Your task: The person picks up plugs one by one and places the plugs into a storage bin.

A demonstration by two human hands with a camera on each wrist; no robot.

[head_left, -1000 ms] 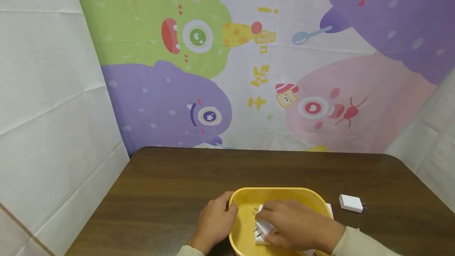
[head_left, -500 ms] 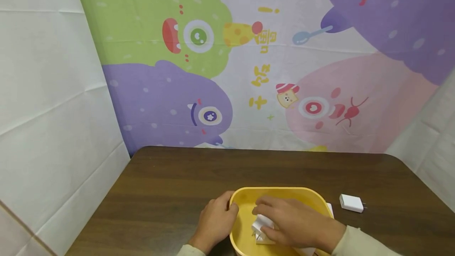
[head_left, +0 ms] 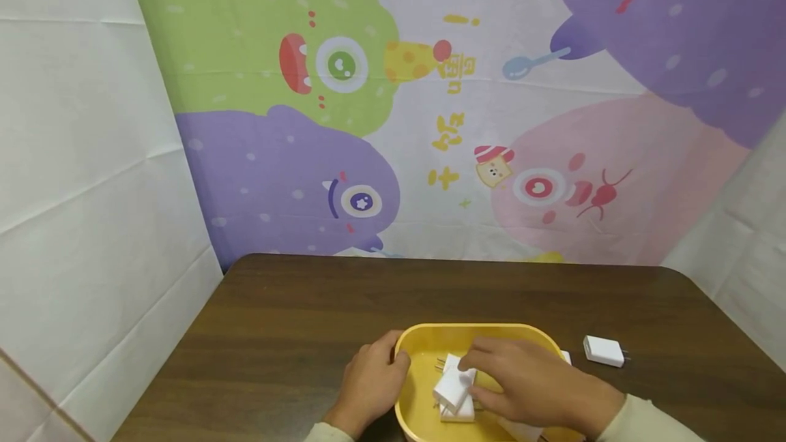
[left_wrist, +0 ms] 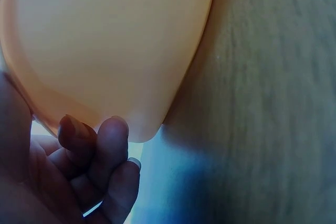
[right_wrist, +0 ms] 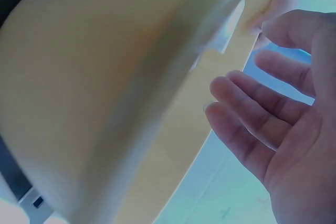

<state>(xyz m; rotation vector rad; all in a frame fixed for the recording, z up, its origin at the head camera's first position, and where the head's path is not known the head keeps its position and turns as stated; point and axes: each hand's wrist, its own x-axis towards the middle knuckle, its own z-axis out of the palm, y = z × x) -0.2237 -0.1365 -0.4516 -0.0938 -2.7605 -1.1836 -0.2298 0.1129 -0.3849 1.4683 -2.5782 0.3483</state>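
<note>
A yellow plastic bin (head_left: 424, 343) stands at the front of the table. My left hand (head_left: 371, 384) grips its left rim, thumb on top and fingers down the outside; the left wrist view shows those fingers curled at the wall (left_wrist: 105, 40). Inside, a white plug charger (head_left: 453, 389) lies across other white chargers, one showing its lower end (head_left: 457, 417). Metal prongs stick out on the left. My right hand (head_left: 531, 384) is over the bin, index and thumb tips right at the upper charger's right side. The right wrist view shows its fingers (right_wrist: 252, 108) loosely extended, with nothing gripped.
One more white charger (head_left: 604, 351) lies on the dark wooden table (head_left: 295, 319), right of the bin, prongs facing right. A white piece (head_left: 566, 357) shows behind the bin's right rim. Another white item (head_left: 522, 430) is partly under my right hand. A cartoon-printed cloth (head_left: 442, 224) hangs behind the table.
My right hand set the upper charger down across the others, let go of it, and drew back to the right. The left hand has stayed on the rim.
</note>
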